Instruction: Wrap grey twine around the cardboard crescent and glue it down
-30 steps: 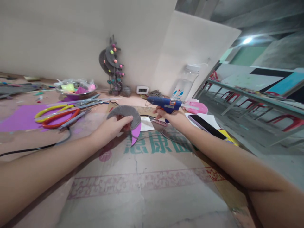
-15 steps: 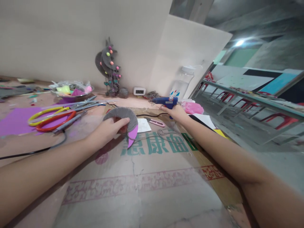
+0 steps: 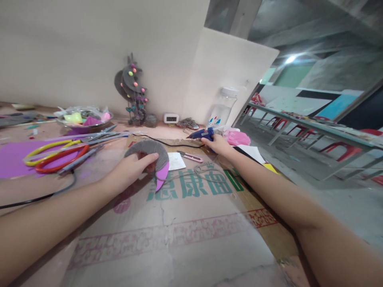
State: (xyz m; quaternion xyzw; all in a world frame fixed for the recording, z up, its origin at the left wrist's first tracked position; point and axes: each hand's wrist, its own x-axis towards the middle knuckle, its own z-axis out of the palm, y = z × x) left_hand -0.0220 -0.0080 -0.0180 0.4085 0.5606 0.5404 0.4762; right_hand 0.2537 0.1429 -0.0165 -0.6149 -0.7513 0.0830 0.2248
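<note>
My left hand [image 3: 137, 164] pinches a crescent [image 3: 162, 156] wrapped in grey yarn, its lower tip bare purple. At the back right, my right hand [image 3: 217, 144] is closed round a blue glue gun [image 3: 201, 134], whose nozzle points left. Between the hands lie a white paper square [image 3: 176, 161] and a pink cutter [image 3: 194, 158]. A loose grey yarn strand [image 3: 206, 170] curls over the cardboard [image 3: 191, 247] under its clear sheet.
Scissors with yellow and red handles [image 3: 61, 158] lie left on purple sheets [image 3: 12, 153]. Behind stand a metal bowl [image 3: 98, 128], a decorated moon ornament [image 3: 131, 85], a small clock [image 3: 171, 118] and a bottle [image 3: 222, 107]. A pink bag [image 3: 237, 138] is at right.
The glue gun has dropped a little and its body is turned, still in my right hand. The whole view has shifted slightly; my left hand keeps hold of the crescent.
</note>
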